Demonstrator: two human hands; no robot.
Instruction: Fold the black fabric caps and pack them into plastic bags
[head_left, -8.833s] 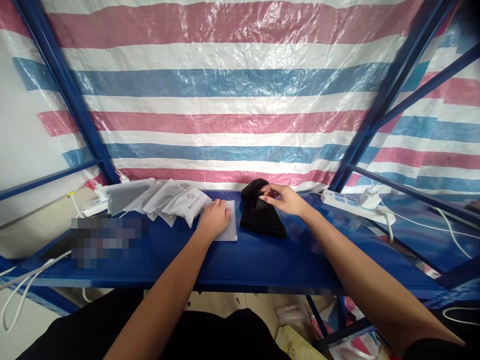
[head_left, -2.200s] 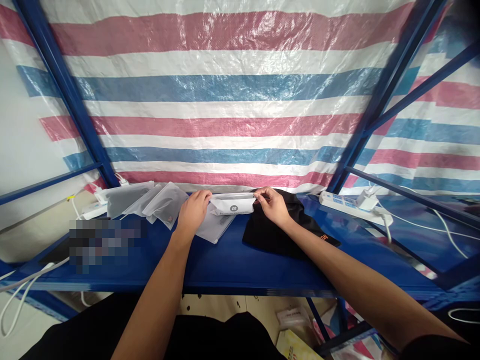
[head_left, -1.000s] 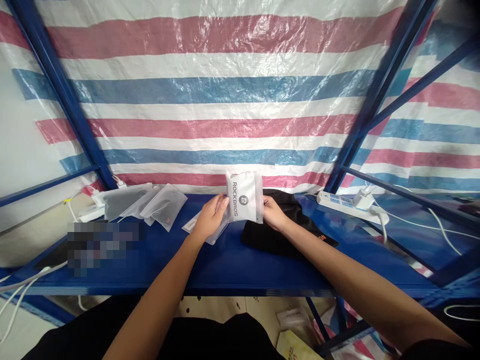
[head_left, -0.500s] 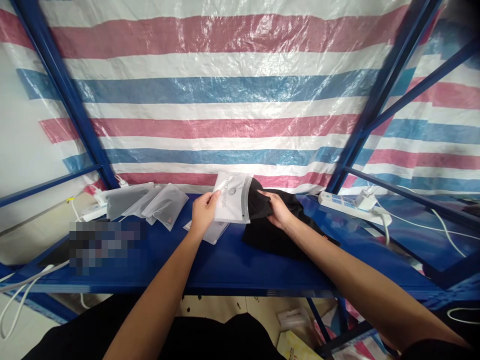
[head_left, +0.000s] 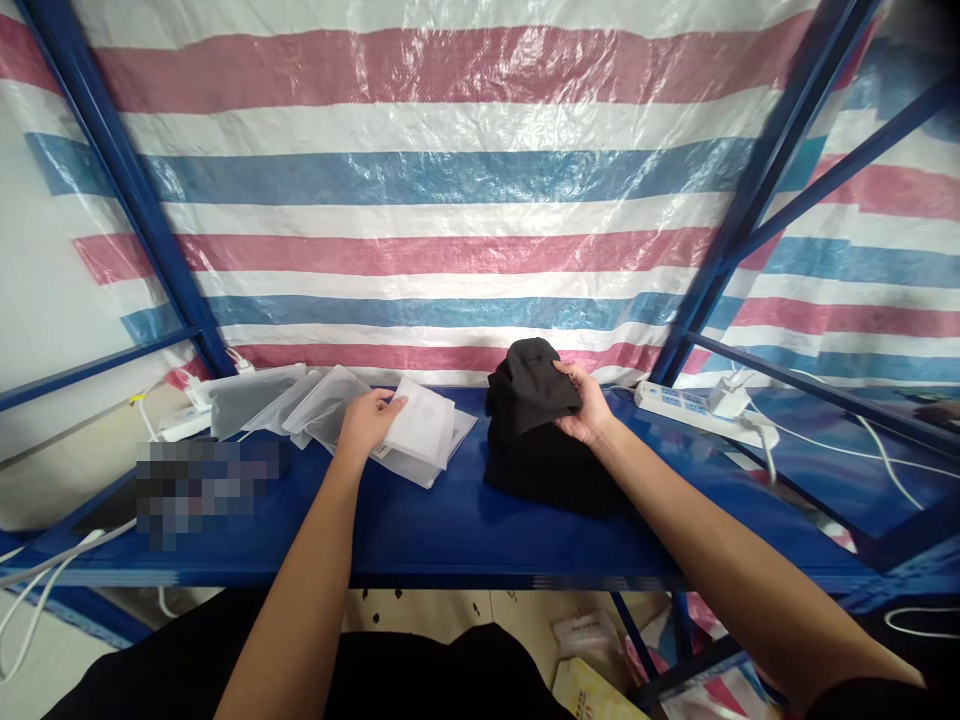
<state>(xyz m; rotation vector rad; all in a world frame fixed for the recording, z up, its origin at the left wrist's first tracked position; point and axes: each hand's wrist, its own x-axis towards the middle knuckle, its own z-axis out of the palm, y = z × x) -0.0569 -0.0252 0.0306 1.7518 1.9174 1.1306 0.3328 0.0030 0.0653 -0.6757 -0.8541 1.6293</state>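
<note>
The two held things are apart from each other, one in each hand, over the blue metal shelf (head_left: 442, 535). Taking the person's body as the centre, the white pouch (head_left: 418, 425) is at about 11 o'clock. The left hand (head_left: 365, 418) pinches its near-left edge between thumb and fingers. The pouch looks quite flat, so I judge that it has little or nothing inside. It lies over a frosted zip bag (head_left: 411, 468), and more frosted bags (head_left: 259, 402) are overlapping towards 10 o'clock.

The black fabric bundle (head_left: 531, 385) is between 12 and 1 o'clock, gathered and lifted a little. The right hand (head_left: 586, 408) grips its right side, with the thumb over it and the fingers partly hidden. Being free of the pouch, it can be handled separately, I think. Just below it, other black cloth (head_left: 547, 475) rests on the shelf; I cannot tell whether the two are joined. The white power strip (head_left: 679, 402) is between 1 and 2 o'clock, well apart from both hands.
</note>
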